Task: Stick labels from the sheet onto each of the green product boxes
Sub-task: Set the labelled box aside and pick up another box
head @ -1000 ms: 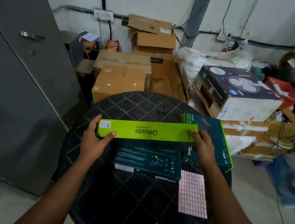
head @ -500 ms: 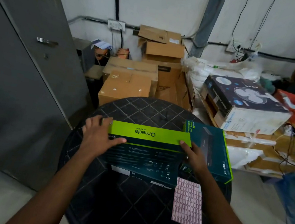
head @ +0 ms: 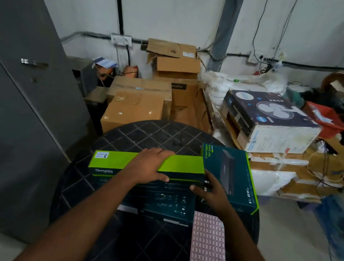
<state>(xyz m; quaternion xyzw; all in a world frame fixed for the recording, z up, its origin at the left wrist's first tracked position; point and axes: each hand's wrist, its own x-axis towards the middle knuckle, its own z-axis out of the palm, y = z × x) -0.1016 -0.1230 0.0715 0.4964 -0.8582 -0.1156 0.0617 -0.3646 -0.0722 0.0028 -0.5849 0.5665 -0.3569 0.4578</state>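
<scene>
A: Start at the left. What's there?

B: A grey metal cabinet (head: 20,102) stands at the left edge, beside the round black table (head: 116,199) with a diamond pattern on its top.

A: And on the table?

B: Toward the left lies a long box with a lime-green top (head: 112,160), lengthwise across the table, with a small white "3" sticker near its left end. It sits on top of a dark teal box (head: 169,203) that lies flat under it.

A: The left hand?

B: The left hand (head: 152,166) rests across the lime-green top, fingers straight and spread flat, thumb along the near edge. It presses down and grips nothing.

A: Moving right?

B: The right hand (head: 209,192) touches the right end of the stacked boxes, fingers loosely extended; whether it grips anything I cannot tell. Just beyond it a third box, teal with green edges (head: 230,175), lies flat, reaching to the table's right rim.

A: The labels?

B: The pink label sheet (head: 209,242) lies flat on the table near the right forearm, apart from the boxes.

A: Behind?

B: Brown cardboard cartons (head: 135,104) at the middle, a fan carton (head: 271,120) further right.
</scene>
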